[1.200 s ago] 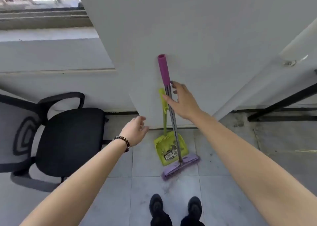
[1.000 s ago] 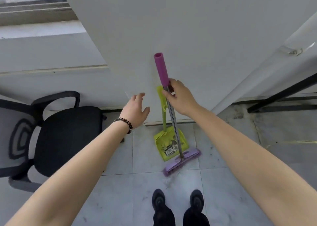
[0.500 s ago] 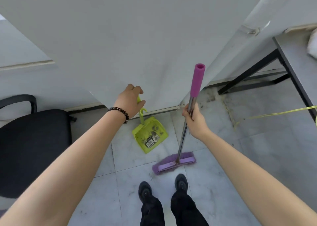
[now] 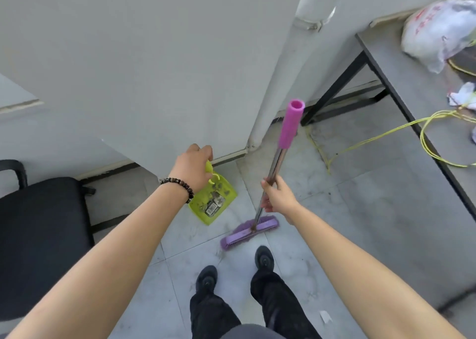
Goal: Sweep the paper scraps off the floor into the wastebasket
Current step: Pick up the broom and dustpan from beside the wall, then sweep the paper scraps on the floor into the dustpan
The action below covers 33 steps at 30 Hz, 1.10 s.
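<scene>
Closest in, at 6 o'clock, two black shoes (image 4: pixel 263 258) stand on the grey tiled floor (image 4: pixel 360 222). One small white paper scrap (image 4: pixel 325 316) lies on the tiles at 5 o'clock, just right of the right leg. Directly ahead of the shoes, the purple head of the broom (image 4: pixel 249 231) rests on the floor, its metal shaft leaning up towards 1 o'clock and ending in a pink grip. The right hand (image 4: pixel 279 199) holds that shaft low down, well below the pink grip, with its fingers (image 4: pixel 265 202) wrapped round the metal. At 11 o'clock from the broom head, the left hand (image 4: pixel 193 168), with a beaded bracelet (image 4: pixel 180 185) on its wrist, has its fingers curled round the top of the handle of the green dustpan (image 4: pixel 215 201), whose dirty tray rests on the floor beside the broom. A black chair (image 4: pixel 38 235) sits at 9 o'clock. A grey wall panel (image 4: pixel 154 55) rises behind the dustpan. At 2 o'clock stands a bench (image 4: pixel 412 112) carrying a white plastic bag (image 4: pixel 438 27), with a yellow cord (image 4: pixel 381 135) trailing from it to the floor.
</scene>
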Motion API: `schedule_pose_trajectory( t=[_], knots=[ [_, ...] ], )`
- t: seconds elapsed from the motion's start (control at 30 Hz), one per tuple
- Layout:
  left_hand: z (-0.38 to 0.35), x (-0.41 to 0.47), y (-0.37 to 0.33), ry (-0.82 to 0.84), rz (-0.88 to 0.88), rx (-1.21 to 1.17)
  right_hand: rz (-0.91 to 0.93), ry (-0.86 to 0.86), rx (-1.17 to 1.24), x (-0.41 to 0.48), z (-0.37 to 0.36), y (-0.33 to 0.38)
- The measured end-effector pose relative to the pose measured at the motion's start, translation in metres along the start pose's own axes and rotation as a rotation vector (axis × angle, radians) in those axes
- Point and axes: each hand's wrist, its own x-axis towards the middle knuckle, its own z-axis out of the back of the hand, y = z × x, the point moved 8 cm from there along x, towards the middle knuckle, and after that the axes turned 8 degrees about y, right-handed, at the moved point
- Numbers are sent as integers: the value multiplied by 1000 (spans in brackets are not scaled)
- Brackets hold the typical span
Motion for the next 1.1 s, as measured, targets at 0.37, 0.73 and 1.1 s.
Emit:
schedule_pose_trajectory(
  t=[0.37, 0.73, 1.1],
  knots=[
    [-72, -86, -100, 173, -352, 141, -4, -109, 1497, -168, 10, -130],
    [-149, -186, -194, 154, -519, 256, 121, -192, 1780, -321, -3, -276],
    [-260, -322, -212, 125, -424, 336, 20, -401, 1174, -423, 33, -479]
  ],
)
